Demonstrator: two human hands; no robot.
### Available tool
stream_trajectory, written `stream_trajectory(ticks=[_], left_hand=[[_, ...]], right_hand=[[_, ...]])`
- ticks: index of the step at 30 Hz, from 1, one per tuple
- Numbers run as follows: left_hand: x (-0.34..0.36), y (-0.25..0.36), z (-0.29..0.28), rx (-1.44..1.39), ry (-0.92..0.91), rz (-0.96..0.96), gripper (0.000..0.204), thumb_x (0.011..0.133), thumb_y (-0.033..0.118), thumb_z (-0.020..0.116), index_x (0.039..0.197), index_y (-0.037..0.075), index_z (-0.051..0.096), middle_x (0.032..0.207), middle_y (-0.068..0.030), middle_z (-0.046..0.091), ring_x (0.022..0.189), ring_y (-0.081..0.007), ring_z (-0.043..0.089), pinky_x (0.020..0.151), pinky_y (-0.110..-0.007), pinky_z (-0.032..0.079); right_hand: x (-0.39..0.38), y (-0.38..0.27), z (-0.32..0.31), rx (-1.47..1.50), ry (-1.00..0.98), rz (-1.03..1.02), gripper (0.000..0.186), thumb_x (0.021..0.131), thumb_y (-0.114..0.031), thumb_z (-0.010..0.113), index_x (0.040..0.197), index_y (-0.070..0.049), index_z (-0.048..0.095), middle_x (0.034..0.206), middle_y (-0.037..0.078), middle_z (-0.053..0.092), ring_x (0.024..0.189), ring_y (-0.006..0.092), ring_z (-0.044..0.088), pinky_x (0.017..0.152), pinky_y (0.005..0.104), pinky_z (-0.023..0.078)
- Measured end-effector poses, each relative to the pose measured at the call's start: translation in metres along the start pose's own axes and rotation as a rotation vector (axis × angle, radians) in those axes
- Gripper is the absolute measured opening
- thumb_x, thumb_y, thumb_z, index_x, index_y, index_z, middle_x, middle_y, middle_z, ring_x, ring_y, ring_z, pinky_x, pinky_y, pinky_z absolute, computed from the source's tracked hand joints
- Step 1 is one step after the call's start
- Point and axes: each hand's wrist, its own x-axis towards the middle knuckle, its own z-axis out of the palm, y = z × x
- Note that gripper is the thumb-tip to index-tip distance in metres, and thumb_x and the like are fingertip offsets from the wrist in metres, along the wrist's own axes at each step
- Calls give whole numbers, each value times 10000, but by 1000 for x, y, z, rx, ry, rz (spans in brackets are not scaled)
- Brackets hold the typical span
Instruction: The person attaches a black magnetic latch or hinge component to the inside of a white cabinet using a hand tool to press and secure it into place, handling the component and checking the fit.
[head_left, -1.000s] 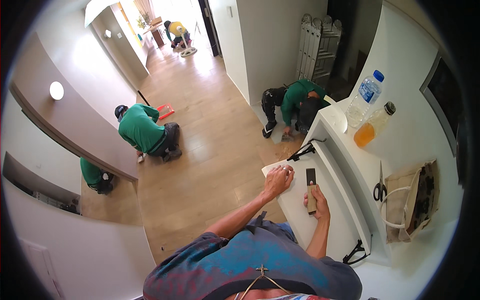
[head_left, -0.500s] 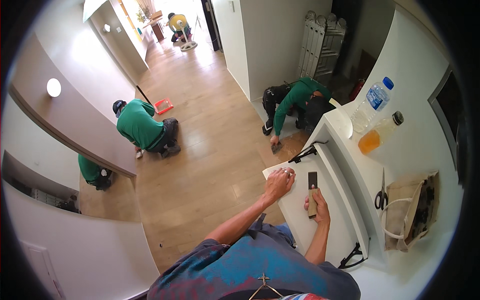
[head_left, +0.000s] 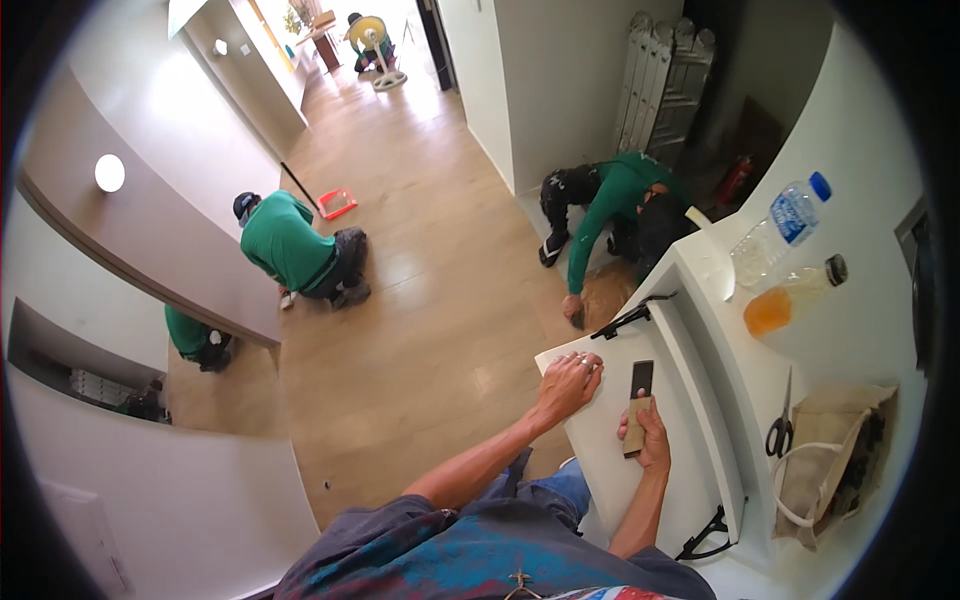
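My left hand (head_left: 568,385) lies flat with fingers spread on the near corner of a white panel (head_left: 612,440) that rests on the white counter. A narrow sanding block (head_left: 637,410), black at its far end and tan at the near end, lies lengthwise on the panel with my right hand (head_left: 648,438) gripping its tan end. Both forearms reach up from the lower edge.
Black clamps (head_left: 630,316) (head_left: 708,535) sit at the panel's far and near ends. On the counter are scissors (head_left: 781,430), a tan bag (head_left: 835,470), a water bottle (head_left: 780,228) and an orange-drink bottle (head_left: 790,298). Three people in green work low on the wooden floor (head_left: 420,300).
The view has shifted slightly. The person in green by the counter now reaches a hand down to the floor. My hands stay on the panel and block.
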Motion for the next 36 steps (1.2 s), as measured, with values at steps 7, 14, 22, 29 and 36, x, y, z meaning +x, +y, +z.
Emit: stream_trajectory(ticks=[7, 14, 22, 29, 36], left_hand=[[-1, 1, 1, -19, 8, -32, 97, 903, 161, 623, 952, 79, 642, 852, -106, 671, 840, -277, 637, 762, -395, 472], [0, 2, 4, -22, 73, -48, 79, 895, 152, 631, 942, 90, 647, 817, -92, 675, 797, -272, 648, 737, -396, 484], [6, 8, 8, 6, 27, -46, 120, 915, 183, 600, 949, 77, 644, 864, -111, 686, 857, -278, 654, 786, -405, 487], [-4, 9, 0, 59, 29, -43, 126, 919, 185, 586, 950, 71, 631, 835, -119, 675, 846, -289, 653, 778, -409, 487], [-5, 10, 6, 79, 48, 4, 143, 918, 188, 586, 941, 54, 629, 820, -118, 669, 815, -292, 647, 761, -416, 493]], right_hand=[[0, 10, -10, 5, -9, -20, 414, 991, -176, 555, 1378, -139, 416, 857, 122, 569, 704, 216, 546, 652, 342, 477], [6, 8, -27, 179, -93, 18, 416, 951, -255, 658, 1344, -225, 524, 861, 97, 555, 699, 189, 522, 627, 318, 450], [22, -3, -36, 267, -188, 167, 376, 937, -228, 685, 1295, -283, 584, 915, 85, 592, 734, 174, 573, 676, 306, 478], [14, 1, -32, 213, -207, 78, 437, 952, -211, 656, 1356, -219, 486, 954, 104, 576, 808, 191, 568, 730, 347, 514], [13, -3, -23, 229, -249, 105, 428, 970, -195, 627, 1368, -208, 472, 966, 116, 581, 802, 203, 584, 736, 339, 519]])
